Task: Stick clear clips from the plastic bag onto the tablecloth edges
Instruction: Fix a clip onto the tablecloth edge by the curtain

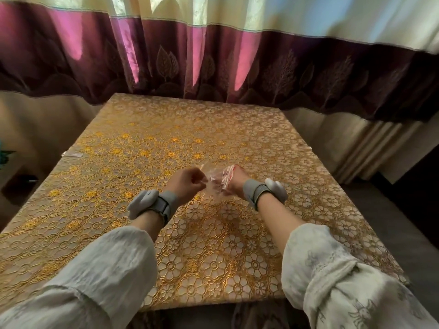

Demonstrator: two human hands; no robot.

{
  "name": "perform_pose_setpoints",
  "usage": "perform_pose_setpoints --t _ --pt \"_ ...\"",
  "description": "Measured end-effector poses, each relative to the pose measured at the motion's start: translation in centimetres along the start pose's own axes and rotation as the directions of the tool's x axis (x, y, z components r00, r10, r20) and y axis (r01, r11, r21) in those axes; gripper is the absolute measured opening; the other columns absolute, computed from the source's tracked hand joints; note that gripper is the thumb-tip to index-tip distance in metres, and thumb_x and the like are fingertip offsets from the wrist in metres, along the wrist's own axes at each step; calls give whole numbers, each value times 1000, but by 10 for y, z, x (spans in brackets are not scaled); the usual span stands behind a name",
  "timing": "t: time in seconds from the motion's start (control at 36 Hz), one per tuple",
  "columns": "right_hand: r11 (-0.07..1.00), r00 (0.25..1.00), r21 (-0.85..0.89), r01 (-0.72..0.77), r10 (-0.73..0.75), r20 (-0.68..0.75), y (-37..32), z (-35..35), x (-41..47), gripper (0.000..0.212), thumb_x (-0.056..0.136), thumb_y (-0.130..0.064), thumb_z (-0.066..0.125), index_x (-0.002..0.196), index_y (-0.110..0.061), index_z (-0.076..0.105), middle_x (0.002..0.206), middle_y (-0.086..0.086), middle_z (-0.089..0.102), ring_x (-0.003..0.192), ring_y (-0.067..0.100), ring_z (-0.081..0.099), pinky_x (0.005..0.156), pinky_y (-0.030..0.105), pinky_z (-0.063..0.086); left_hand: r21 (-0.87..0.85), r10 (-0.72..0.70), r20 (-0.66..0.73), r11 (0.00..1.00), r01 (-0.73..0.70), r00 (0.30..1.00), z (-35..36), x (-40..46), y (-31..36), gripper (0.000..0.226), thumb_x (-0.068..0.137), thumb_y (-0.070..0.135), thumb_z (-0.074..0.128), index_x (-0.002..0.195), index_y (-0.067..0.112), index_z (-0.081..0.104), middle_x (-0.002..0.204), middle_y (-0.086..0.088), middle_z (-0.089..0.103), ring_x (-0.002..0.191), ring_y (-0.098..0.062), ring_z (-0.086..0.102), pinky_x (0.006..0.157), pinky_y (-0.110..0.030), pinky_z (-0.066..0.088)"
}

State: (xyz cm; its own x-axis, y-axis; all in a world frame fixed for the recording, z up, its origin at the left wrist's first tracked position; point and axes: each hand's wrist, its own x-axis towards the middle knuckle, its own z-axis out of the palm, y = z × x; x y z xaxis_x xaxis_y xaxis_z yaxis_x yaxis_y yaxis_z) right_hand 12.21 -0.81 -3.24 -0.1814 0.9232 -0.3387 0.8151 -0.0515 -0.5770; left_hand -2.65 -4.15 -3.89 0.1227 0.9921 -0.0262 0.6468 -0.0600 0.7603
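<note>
Head view showed the plastic bag (217, 180) held above the middle of the tablecloth (190, 245), right hand (234, 179) gripping its far side, left hand (190, 181) pinching its near edge with curled fingers. One clear clip (73, 155) sat at the tablecloth's left edge.

A home room: heavy maroon curtains (213, 67) (leaf-patterned) behind a table's gold floral tablecloth (190, 129).

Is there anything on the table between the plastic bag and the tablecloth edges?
Nothing visible. Both hands, left and right, hold the plastic bag above the tablecloth, whose top looks bare out to its edges.
</note>
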Motion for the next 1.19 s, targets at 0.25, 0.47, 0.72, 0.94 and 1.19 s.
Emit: perform_pose_setpoints --t 0.25,0.47,0.72,0.94,1.19 --pt "962 998 272 -35 46 -37 -4 -29 -33 21 89 1 48 78 -10 62 68 3 53 50 10 42 42 19 33 184 -156 -211 963 196 965 -5 4 -5 21 88 5 46 102 8 62 109 -13 64 91 -29 61 78 -37 53" --pt "943 953 332 -31 128 -275 20 -64 -53 30 90 -16 50 110 3 62 77 3 53 48 8 32 41 20 27 333 -213 -33 919 211 977 -5 1 8 36 77 17 46 107 22 64 122 -12 51 108 -34 52 96 -42 48" --pt "871 934 479 106 77 -348 14 -86 -48 22 88 -11 55 107 -5 65 66 -3 54 52 9 45 42 18 40 175 63 -121 984 -41 991 -21 20 52 30 87 10 45 113 15 62 125 -13 55 109 -27 53 89 -35 48" --pt "787 936 569 240 -33 -350 -11 -118 14 33 86 -3 61 118 0 54 90 6 62 60 11 54 45 13 49 -84 139 -9 987 -139 990 -36 79 78 33 94 12 42 125 2 52 116 -18 62 81 -16 53 54 -12 44" --pt "822 935 523 226 -32 -353 -12 -139 162 8 82 -5 64 79 -11 61 68 2 61 48 4 54 38 10 42 125 217 -75 970 -207 973 -35 211 48 28 90 21 53 107 3 65 105 -15 68 85 -14 54 75 -24 41"
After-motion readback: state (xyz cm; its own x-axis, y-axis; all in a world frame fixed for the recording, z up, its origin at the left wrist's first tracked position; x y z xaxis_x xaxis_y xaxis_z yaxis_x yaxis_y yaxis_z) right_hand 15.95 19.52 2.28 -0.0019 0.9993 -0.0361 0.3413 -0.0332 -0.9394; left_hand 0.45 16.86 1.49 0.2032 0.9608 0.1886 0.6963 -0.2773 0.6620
